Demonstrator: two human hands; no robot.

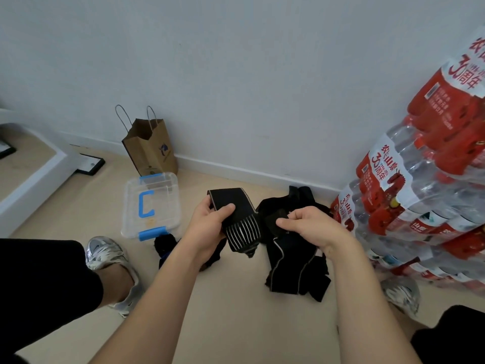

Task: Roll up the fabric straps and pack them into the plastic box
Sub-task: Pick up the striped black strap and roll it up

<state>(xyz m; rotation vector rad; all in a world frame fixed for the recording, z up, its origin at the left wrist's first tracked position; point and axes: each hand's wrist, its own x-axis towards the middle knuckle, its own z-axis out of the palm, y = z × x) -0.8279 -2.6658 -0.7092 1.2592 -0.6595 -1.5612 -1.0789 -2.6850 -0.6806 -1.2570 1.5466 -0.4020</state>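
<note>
Closest to me, a silver-grey trainer (110, 256) stands on the pale beige floor (236, 324), on my left side.

Beyond it, my left hand (207, 227) grips a wide black elastic fabric strap (236, 203). The thumb lies over its face and the fingers curl behind it. A short length arches up above the hand, and the end with thin pale grey stripes (244, 229) hangs below it. My right hand (315, 227) has its fingertips pinched on black cloth just beside that striped end. I cannot tell whether this is the same strap or one from the heap.

Under the right hand, a loose heap of black straps with grey edging (291, 261) lies crumpled on the floor.

I judge these straps to be light, limp and a little springy. They should not slip, but they will sag and twist, and a roll will spring open if it is let go. I would take the strap flat across its width at one end, thumb on top, and keep it taut while winding.

To the left, a small dark bundle (164, 244) sits just beside the clear plastic box with blue latches (168, 206). It may be a finished roll. The box appears to have its lid on and would need opening before packing.

Farther off, a brown paper bag with cord handles (151, 151) leans against the grey wall (262, 88). Shrink-wrapped packs of red-labelled water bottles (420, 193) are stacked on the right.
</note>
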